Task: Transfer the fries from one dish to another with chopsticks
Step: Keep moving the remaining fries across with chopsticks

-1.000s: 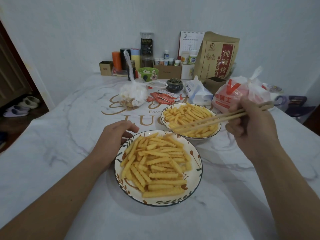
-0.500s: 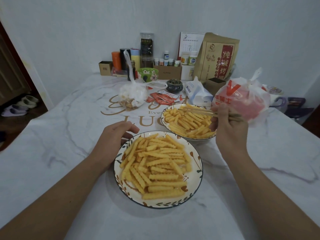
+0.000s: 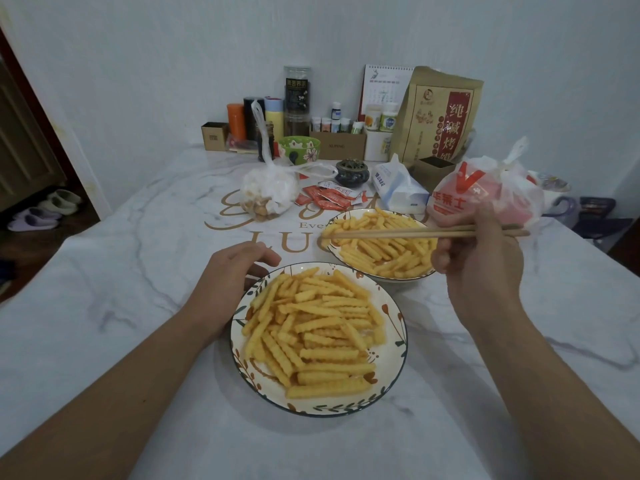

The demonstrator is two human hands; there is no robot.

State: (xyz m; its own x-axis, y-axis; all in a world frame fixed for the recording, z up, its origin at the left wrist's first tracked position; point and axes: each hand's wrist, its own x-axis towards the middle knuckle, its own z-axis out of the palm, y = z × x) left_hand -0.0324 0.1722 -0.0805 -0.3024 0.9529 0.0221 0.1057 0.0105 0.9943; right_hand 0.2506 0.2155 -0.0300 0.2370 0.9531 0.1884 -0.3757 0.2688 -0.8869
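Right hand [image 3: 479, 268] has swung the chopsticks [image 3: 408, 233] flat across the far plate [image 3: 381, 277], tips now at its left rim, grip clamped on them. No fry visibly pinched. Left hand [image 3: 232, 271] relaxed, steadying near plate [image 3: 398, 341]. Fries [image 3: 325, 337] fill both; next pick imminent.
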